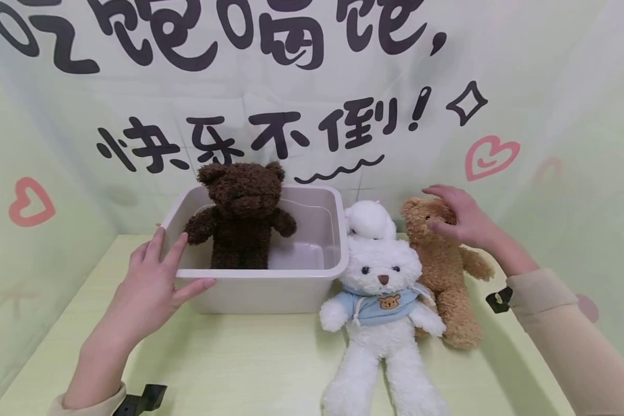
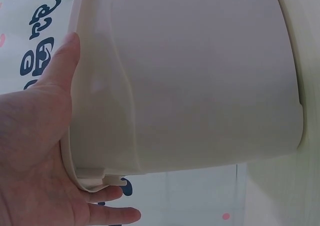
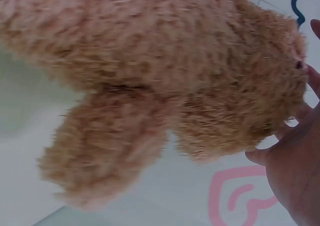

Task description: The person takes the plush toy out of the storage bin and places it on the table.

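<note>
My left hand [image 1: 148, 283] rests on the front left corner of a pale plastic bin [image 1: 260, 294], fingers spread over the rim and thumb along the front edge. Inside the bin, a dark brown teddy bear [image 1: 243, 202] sits upright toward the left. At the right, my right hand [image 1: 463, 216] is at the head of a tan teddy bear [image 1: 442, 271], fingers spread over the top and thumb by its face. In the right wrist view, the hand's fingers [image 3: 257, 157] lie close around the furry head; a firm grip is not visible.
A white teddy bear [image 1: 382, 274] in a blue hoodie lies right of the bin, in front of the tan bear. Behind it is another white plush toy [image 1: 370, 218], partly hidden. A printed cloth wall [image 1: 301, 86] stands behind the pale table [image 1: 249, 358].
</note>
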Demonstrator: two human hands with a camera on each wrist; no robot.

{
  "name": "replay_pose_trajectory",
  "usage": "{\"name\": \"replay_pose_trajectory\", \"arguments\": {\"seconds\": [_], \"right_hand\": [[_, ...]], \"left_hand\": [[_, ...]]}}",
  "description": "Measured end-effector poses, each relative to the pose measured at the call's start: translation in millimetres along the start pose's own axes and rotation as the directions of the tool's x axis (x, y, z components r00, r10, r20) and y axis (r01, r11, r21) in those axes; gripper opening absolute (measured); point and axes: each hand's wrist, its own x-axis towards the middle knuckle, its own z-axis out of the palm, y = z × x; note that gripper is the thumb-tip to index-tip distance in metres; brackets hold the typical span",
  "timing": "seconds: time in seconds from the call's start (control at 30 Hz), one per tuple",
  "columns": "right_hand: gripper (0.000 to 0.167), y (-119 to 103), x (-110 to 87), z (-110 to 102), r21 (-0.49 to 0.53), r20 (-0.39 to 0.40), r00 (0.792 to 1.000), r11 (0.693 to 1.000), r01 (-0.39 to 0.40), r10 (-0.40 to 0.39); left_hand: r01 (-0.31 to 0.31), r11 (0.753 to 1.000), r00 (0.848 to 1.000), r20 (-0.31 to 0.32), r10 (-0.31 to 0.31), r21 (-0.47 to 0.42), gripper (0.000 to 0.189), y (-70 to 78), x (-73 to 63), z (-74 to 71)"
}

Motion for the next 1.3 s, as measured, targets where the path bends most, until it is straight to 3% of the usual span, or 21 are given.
{"name": "replay_pose_trajectory", "arguments": {"seconds": [0.3, 0.6, 0.8, 1.07, 1.3], "right_hand": [[0.068, -37.1, 41.6, -22.4, -0.085, 0.005, 0.995, 0.991, 0.101, -0.101], [0.075, -92.7, 90.3, -16.3, -0.144, 0.130, 0.978, 0.973, 0.180, -0.161], [0.085, -131.0, 125.5, 4.8, -0.151, 0.217, 0.953, 0.957, 0.248, -0.212], [0.097, -170.6, 167.4, 48.2, -0.215, 0.246, 0.908, 0.894, 0.393, -0.339], [0.103, -192.2, 186.0, 77.1, -0.345, 0.359, 0.878, 0.828, 0.441, -0.318]], "left_hand": [[0.020, 1.000, 1.000, 0.000, -0.020, 0.000, 0.104, -0.4, -0.1, -1.4], [0.026, 1.000, 1.000, 0.013, -0.026, -0.007, 0.104, 0.3, 0.2, -2.3], [0.018, 1.000, 1.000, 0.007, -0.018, -0.003, 0.106, 2.1, -0.1, -1.1], [0.003, 1.000, 1.000, -0.012, -0.004, -0.006, 0.107, 2.5, -0.1, -2.1], [-0.006, 1.000, 0.999, -0.038, 0.005, -0.008, 0.106, 3.5, -0.6, 0.1]]}}
